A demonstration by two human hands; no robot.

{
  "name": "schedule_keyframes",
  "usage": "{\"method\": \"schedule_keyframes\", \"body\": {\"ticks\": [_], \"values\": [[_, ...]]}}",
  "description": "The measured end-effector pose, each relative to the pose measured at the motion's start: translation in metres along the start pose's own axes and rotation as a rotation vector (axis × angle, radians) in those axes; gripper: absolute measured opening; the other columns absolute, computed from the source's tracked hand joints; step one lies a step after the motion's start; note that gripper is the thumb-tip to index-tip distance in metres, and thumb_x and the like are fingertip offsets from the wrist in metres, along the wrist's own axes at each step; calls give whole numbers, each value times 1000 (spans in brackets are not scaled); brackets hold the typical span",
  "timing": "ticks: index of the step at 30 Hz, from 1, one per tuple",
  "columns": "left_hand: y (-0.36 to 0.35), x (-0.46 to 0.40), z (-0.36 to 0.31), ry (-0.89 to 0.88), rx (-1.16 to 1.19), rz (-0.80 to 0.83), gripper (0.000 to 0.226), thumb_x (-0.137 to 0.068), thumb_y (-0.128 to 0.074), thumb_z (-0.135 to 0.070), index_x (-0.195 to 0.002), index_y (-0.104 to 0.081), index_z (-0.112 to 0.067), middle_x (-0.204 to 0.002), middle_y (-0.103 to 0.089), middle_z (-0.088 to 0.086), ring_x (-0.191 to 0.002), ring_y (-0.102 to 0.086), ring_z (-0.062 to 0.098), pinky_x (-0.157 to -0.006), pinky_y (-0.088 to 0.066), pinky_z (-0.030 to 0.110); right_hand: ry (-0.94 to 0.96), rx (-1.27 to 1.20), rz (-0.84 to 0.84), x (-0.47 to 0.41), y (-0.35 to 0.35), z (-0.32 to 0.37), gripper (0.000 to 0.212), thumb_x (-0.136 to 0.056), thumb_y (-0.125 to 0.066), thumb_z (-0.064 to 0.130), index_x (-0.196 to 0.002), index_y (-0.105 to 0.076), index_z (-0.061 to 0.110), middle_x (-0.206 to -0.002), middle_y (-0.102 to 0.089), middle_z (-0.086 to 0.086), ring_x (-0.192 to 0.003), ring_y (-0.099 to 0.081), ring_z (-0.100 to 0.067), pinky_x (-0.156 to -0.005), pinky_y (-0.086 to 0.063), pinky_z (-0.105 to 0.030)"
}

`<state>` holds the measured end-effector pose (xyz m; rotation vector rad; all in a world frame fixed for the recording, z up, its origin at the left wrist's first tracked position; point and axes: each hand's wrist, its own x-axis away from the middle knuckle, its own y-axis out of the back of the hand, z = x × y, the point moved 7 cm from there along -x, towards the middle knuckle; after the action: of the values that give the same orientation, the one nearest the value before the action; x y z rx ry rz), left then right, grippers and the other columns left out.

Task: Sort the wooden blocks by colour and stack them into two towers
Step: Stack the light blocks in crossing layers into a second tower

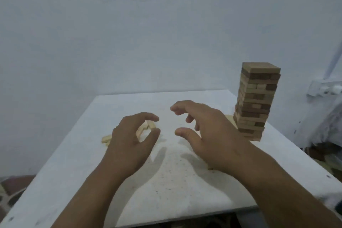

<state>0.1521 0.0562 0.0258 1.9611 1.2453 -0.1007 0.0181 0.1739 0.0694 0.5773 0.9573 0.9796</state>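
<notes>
Pale blocks [148,127]: on desk [74,153], beneath left hand [129,139]'s curved, released grip; right hand [207,131] empty.

The left hand [129,140] hides most of the pale blocks [148,127]; their count is unclear.

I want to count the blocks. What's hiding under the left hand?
Under the left hand lie a few pale wooden blocks on the white table. One pokes out at its left side, others show through the curled fingers. How many more the palm covers cannot be seen.
</notes>
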Motion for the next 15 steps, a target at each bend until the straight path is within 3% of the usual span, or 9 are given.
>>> {"method": "schedule_keyframes", "body": {"ticks": [3,6,10,12,15], "values": [[20,6,39,113,-241,63,13,-90,-64,-36,-96,-59,-46,-105,-56,-31,-113,-53,8,-100,-42,40,1,-48,109,-21,-48,8,37,-96,-59,30,-130,-47,39,-128,-51,19,-105,-45,2,-92,-40,-21],[25,17,75,205,-442,166,13,-88,-60,-42,-99,-65,-48,-123,-57,-25,-123,-49,11,-100,-41,42,-36,-9,198,-47,-97,0,38,-98,-57,24,-134,-49,31,-139,-47,9,-125,-44,-12,-103,-39,-30],[28,26,91,192,-424,197,19,-92,-56,-38,-101,-69,-49,-129,-51,-26,-123,-43,9,-101,-39,40,-68,188,294,-76,-152,-15,40,-100,-49,28,-140,-45,29,-153,-29,3,-139,-27,-24,-108,-33,-38],[31,26,92,159,-393,178,20,-93,-57,-36,-97,-71,-50,-128,-49,-25,-122,-42,8,-102,-39,41,-53,309,318,-81,-168,-16,33,-100,-44,31,-133,-50,28,-148,-36,1,-135,-31,-27,-100,-34,-40],[33,28,96,116,-321,152,24,-90,-63,-29,-88,-75,-49,-120,-54,-25,-117,-45,5,-101,-41,40,-23,316,209,-83,-169,-13,24,-96,-48,33,-113,-62,25,-114,-58,2,-110,-52,-25,-87,-41,-37]]}}
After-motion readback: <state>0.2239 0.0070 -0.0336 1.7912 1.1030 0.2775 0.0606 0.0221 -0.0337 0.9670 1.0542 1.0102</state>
